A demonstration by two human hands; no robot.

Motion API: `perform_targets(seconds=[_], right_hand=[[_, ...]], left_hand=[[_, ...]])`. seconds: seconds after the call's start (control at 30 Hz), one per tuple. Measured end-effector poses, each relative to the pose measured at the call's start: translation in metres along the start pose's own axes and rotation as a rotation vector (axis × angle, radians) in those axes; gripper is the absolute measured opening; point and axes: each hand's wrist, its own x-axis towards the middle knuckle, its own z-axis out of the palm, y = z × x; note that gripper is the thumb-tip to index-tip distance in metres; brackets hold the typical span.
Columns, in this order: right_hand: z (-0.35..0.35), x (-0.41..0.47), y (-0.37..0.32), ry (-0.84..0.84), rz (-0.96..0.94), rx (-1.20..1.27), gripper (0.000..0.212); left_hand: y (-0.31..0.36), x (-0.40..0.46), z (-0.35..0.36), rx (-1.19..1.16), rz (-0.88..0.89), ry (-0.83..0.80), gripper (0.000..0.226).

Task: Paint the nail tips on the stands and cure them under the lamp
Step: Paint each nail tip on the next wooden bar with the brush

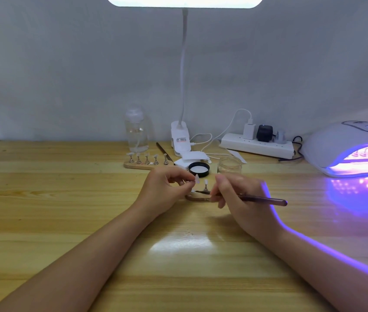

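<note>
My left hand (167, 188) pinches a small metal stand with a pale nail tip (197, 177) on top, lifted just above a wooden base (197, 197) at the table's middle. Another stand with a nail tip (206, 185) stays on that base. My right hand (234, 192) grips a dark brush (261, 199), whose bristle end lies low by the base under the lifted tip. A second wooden base (142, 165) with several tipped stands sits further back on the left. The curing lamp (349, 149) glows purple at the right, with a base of stands inside it.
A black jar lid (199, 169) and an open glass jar (229, 165) stand just behind my hands. Further back are a clear bottle (136, 131), a clip-on desk lamp (180, 140), a spare brush (164, 152), a power strip (257, 145) and loose cables.
</note>
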Motion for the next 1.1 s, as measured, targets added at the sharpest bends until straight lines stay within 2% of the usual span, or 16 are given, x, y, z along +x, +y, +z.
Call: perform_targets(seconds=[0.23,0.33,0.5,0.63,0.8,0.93,1.1], right_hand=[[-0.0014,0.002,0.0006,0.015,0.0,0.012,0.034],[-0.0002,-0.0007,0.0021,0.024,0.047,0.101,0.037],[-0.0009,0.0024,0.0011,0.032,0.001,0.006,0.035],[0.001,-0.0005,0.0029,0.028,0.072,0.127,0.036],[0.0,0.0021,0.001,0.034,0.036,0.031,0.034],[0.0012,-0.0001,0.0022,0.027,0.085,0.12,0.039],[0.0008,0.0027,0.002,0.02,0.07,-0.005,0.034]], left_hand=[[0.0006,0.0002,-0.0008,-0.007,-0.035,-0.007,0.012],[0.0009,0.0003,-0.0006,-0.003,-0.033,-0.017,0.012],[-0.0001,0.0007,-0.0005,-0.008,-0.034,-0.02,0.016],[0.0,0.0006,-0.0005,-0.002,-0.024,-0.035,0.022],[0.0002,0.0009,-0.0005,-0.013,-0.065,-0.059,0.022],[0.0008,0.0002,-0.0003,-0.002,-0.103,-0.086,0.014],[0.0006,0.0006,-0.0004,0.014,-0.121,-0.103,0.012]])
